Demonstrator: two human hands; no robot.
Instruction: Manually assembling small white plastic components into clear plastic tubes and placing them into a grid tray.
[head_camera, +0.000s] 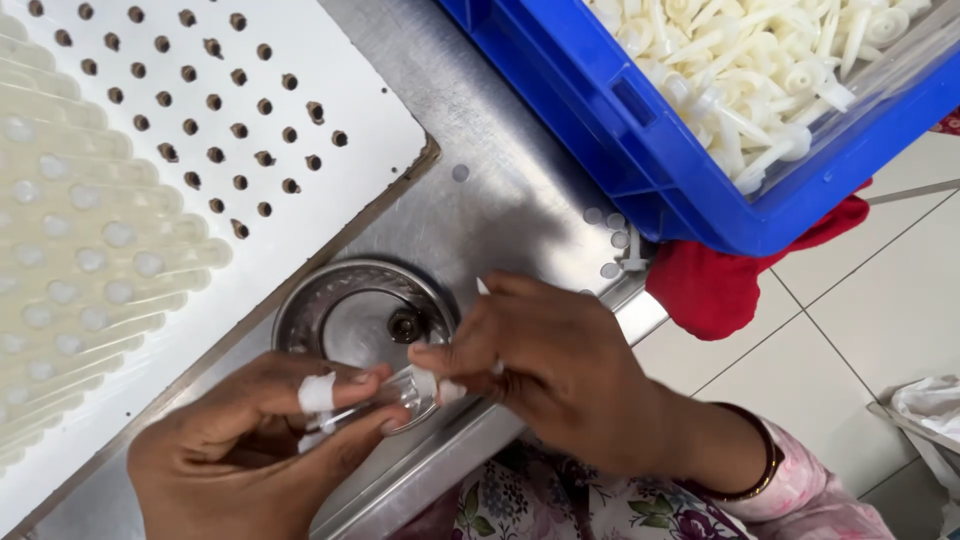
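- Working over a small round metal bowl (345, 310), both hands meet at its near rim, above a stainless steel table (500, 190).
- Left hand (250, 440): fingers curled, thumb and forefinger pinched on a small clear plastic piece (385, 392); white tape is wrapped round one finger.
- Right hand (555, 365): fingers closed round the other end of the same clear piece, fingertips also taped white; a thin white tip shows above the knuckles. A dark bangle sits at the wrist, beside a floral sleeve.
- Clear plastic piece: held between the two hands, just over the bowl's near edge; its exact shape cannot be told.
- Bowl: shallow, shiny, with a small dark object (405, 324) lying near its centre.
- White perforated board (290, 90): lies to the left on the table, with rows of dark holes; the rows at far left are filled with pale tubular parts (90, 230).
- Blue plastic crate (650, 140): upper right, heaped with white moulded parts (760, 60); it rests on a red cloth (710, 285) at the table's edge.
- Tiled floor (860, 300): visible at right.
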